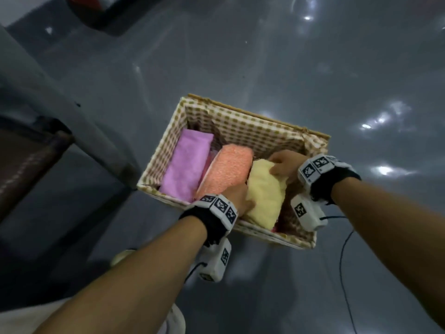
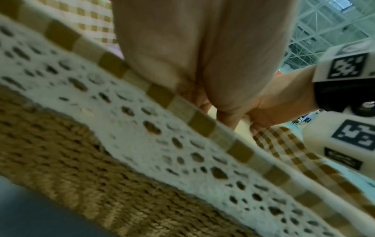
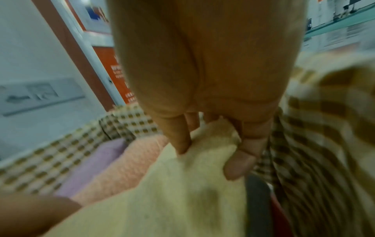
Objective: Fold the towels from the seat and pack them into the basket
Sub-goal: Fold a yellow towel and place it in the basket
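A woven basket [image 1: 277, 239] with checked lining stands on the grey floor. Inside lie a folded pink towel [image 1: 185, 165] at the left, an orange towel [image 1: 226, 169] in the middle and a yellow towel [image 1: 265, 196] to their right. My right hand [image 1: 284, 165] pinches the yellow towel's far end between thumb and fingers, as the right wrist view shows [image 3: 213, 152]. My left hand [image 1: 240, 198] holds its near end, fingers tucked down beside the orange towel. In the left wrist view the basket's lace rim [image 2: 142, 112] hides those fingertips.
A dark seat [image 1: 29, 155] with a grey frame [image 1: 48, 92] stands to the left of the basket. Thin black cables [image 1: 344, 261] trail from the wrist cameras over the shiny floor. A gap with something dark [image 3: 261, 200] lies between the yellow towel and the basket's right wall.
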A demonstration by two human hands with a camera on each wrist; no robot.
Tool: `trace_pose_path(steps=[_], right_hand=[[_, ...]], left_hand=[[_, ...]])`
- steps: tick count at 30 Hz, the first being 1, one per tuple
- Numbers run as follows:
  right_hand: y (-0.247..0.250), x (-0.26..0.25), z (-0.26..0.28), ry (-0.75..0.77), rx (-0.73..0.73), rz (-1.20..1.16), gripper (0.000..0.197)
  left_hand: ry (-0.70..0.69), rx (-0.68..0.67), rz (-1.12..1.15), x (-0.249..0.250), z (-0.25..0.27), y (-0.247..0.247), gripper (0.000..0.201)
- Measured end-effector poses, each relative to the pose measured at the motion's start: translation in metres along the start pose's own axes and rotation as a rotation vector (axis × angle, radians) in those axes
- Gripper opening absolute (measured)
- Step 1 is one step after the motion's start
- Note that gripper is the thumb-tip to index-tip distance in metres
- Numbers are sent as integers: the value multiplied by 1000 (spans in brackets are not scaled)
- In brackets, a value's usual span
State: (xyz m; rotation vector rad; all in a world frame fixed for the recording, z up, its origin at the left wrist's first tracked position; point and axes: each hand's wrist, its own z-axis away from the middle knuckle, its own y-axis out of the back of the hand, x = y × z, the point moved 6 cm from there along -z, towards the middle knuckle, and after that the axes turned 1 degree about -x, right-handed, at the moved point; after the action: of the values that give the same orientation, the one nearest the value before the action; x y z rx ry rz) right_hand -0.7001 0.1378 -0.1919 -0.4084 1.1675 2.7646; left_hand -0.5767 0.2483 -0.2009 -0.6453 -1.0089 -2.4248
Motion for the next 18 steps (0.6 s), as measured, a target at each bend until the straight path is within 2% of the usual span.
trace_pose_path(steps=[3, 5, 8, 12, 18], right_hand=[[-12, -6, -7, -7, -26, 192, 35], [-11, -14, -4, -24, -27, 230, 36], [3, -44, 10, 7, 54, 317, 29], [19, -129, 45, 260, 176, 370, 27], [1, -324, 127, 726, 185, 400, 22]], left_hand=[[30, 35, -29, -8, 3, 7, 39], [46, 91, 28, -16, 17, 18, 36], [44, 195, 131, -33, 50, 45, 31], [57, 440, 281, -62, 120, 106, 22], [65, 845, 472, -116, 287, 194, 14]])
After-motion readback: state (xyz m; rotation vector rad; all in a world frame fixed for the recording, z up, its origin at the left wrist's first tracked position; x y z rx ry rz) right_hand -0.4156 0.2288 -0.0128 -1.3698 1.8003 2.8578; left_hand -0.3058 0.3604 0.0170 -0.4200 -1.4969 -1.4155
